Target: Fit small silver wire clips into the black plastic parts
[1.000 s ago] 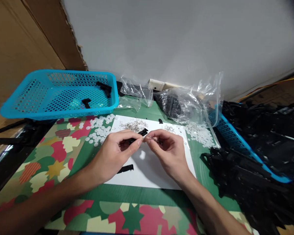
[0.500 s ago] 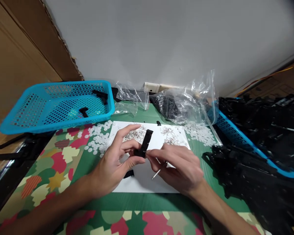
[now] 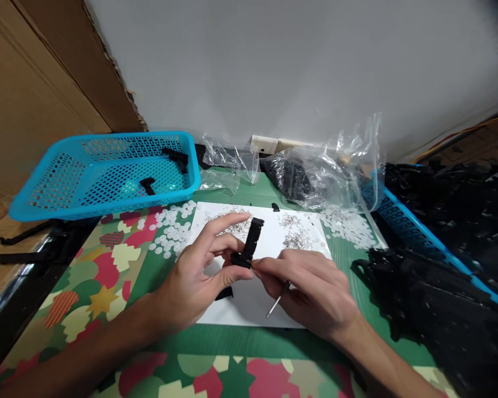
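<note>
Between thumb and fingers, my left hand (image 3: 205, 271) grips a narrow black plastic part (image 3: 252, 240), tilted upright over the white sheet (image 3: 249, 307). My right hand (image 3: 311, 287) is closed, its thumb and forefinger pinched against the part's lower end; whatever small piece they may hold is hidden. A thin metal rod (image 3: 277, 301), like a screwdriver shaft, sticks out from under the right palm, pointing down and left. Another black piece (image 3: 224, 293) lies on the sheet beneath my left hand. Small metal bits (image 3: 297, 239) are scattered on the sheet's far half.
A blue basket (image 3: 108, 213) with a few black parts stands at the left. White discs (image 3: 172, 235) lie on both sides of the sheet. Clear plastic bags (image 3: 319, 177) sit by the wall. Black parts (image 3: 423, 298) pile up around a second blue basket (image 3: 429, 240) at right.
The view has shifted slightly, so everything sits a little further right. Both hands keep their hold at the black part, and the metal rod's tip points slightly lower.
</note>
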### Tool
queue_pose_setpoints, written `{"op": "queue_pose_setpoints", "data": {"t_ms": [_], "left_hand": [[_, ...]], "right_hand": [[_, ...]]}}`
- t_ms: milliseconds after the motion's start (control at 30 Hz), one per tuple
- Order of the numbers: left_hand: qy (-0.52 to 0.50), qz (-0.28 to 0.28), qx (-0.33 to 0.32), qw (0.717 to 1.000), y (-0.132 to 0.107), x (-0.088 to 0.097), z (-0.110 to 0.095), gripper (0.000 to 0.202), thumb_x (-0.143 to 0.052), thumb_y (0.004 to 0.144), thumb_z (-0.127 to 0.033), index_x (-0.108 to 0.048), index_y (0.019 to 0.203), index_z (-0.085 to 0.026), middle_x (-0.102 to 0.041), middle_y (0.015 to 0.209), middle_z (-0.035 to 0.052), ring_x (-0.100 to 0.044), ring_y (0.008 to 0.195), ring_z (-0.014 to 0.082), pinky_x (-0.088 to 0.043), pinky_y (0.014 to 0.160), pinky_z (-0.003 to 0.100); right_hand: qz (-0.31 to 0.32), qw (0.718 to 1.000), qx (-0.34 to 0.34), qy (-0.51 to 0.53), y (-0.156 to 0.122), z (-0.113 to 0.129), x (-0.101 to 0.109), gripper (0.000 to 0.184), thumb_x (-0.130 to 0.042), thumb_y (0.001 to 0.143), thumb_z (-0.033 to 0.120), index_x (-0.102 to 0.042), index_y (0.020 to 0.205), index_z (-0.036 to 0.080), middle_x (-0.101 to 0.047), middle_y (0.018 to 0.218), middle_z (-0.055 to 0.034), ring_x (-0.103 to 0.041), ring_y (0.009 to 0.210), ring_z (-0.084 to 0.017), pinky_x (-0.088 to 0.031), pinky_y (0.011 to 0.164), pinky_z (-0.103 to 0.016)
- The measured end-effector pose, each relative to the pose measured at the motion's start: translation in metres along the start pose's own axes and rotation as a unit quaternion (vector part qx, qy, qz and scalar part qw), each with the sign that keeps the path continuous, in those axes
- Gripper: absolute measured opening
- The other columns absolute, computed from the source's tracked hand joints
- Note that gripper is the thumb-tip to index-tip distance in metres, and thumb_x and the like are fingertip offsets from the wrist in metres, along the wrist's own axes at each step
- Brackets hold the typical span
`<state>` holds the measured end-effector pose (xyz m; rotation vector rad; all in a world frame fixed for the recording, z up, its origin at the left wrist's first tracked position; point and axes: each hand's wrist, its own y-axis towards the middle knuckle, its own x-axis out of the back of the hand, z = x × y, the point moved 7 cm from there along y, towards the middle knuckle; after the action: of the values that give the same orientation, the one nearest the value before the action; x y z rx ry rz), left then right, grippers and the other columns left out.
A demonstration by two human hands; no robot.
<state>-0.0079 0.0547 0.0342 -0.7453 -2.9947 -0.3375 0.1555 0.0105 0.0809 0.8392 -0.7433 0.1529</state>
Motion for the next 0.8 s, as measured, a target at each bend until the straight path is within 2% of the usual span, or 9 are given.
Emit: {"op": "queue_pose_setpoints", "data": {"t_ms": [200, 400, 567, 667, 733, 800], "left_hand": [[-0.004, -0.012, 0.015, 1.000, 0.000, 0.002, 0.002, 0.069, -0.082, 0.093, -0.026, -0.050, 0.153, -0.033, -0.074, 0.098, 0.0018, -0.068, 0.090, 0.0169, -0.056, 0.080, 0.027], [-0.127, -0.003, 0.057, 0.990, 0.002, -0.006, 0.003, 0.062, -0.083, 0.093, -0.024, -0.053, 0.146, -0.032, -0.075, 0.095, 0.0016, -0.069, 0.082, 0.0134, -0.056, 0.072, 0.022], [-0.221, 0.012, 0.108, 0.969, 0.004, -0.013, 0.007, 0.062, -0.081, 0.094, -0.026, -0.049, 0.147, -0.032, -0.068, 0.086, -0.0018, -0.064, 0.067, 0.0087, -0.055, 0.062, 0.018], [-0.236, 0.024, 0.120, 0.964, 0.006, -0.014, 0.008, 0.062, -0.078, 0.097, -0.030, -0.046, 0.149, -0.031, -0.065, 0.084, -0.0021, -0.063, 0.066, 0.0082, -0.053, 0.063, 0.017], [-0.237, 0.036, 0.126, 0.963, 0.006, -0.015, 0.009, 0.063, -0.076, 0.098, -0.036, -0.043, 0.151, -0.030, -0.066, 0.086, -0.0006, -0.060, 0.066, 0.0077, -0.049, 0.062, 0.017], [-0.240, 0.056, 0.138, 0.959, 0.006, -0.016, 0.010, 0.067, -0.076, 0.098, -0.041, -0.039, 0.153, -0.029, -0.068, 0.087, 0.0010, -0.056, 0.063, 0.0072, -0.044, 0.059, 0.017]], "right_hand": [[0.013, 1.000, 0.003, 0.010, 0.001, -0.002, -0.002, 0.015, -0.062, 0.101, 0.010, -0.070, 0.110, 0.018, -0.055, 0.069, 0.0023, -0.045, 0.056, -0.012, -0.032, 0.052, -0.030], [0.005, 0.999, -0.027, 0.045, 0.003, -0.006, -0.001, 0.021, -0.063, 0.097, 0.003, -0.074, 0.108, 0.018, -0.057, 0.071, 0.0011, -0.048, 0.058, -0.010, -0.033, 0.053, -0.028], [0.001, 0.999, -0.012, 0.036, 0.000, -0.006, -0.001, 0.028, -0.065, 0.096, 0.001, -0.073, 0.117, 0.018, -0.062, 0.074, -0.0003, -0.055, 0.061, -0.011, -0.037, 0.056, -0.028], [-0.002, 1.000, -0.009, 0.019, 0.001, -0.007, 0.002, 0.029, -0.071, 0.097, 0.009, -0.070, 0.125, 0.020, -0.061, 0.074, 0.0013, -0.052, 0.060, -0.011, -0.038, 0.056, -0.027], [-0.003, 1.000, -0.017, 0.021, 0.002, -0.009, 0.004, 0.036, -0.075, 0.097, 0.016, -0.067, 0.133, 0.021, -0.058, 0.073, 0.0029, -0.049, 0.060, -0.011, -0.039, 0.055, -0.027], [0.000, 1.000, -0.024, 0.019, 0.003, -0.013, 0.007, 0.042, -0.076, 0.097, 0.016, -0.066, 0.137, 0.022, -0.054, 0.073, 0.0037, -0.048, 0.060, -0.011, -0.038, 0.055, -0.027]]}}
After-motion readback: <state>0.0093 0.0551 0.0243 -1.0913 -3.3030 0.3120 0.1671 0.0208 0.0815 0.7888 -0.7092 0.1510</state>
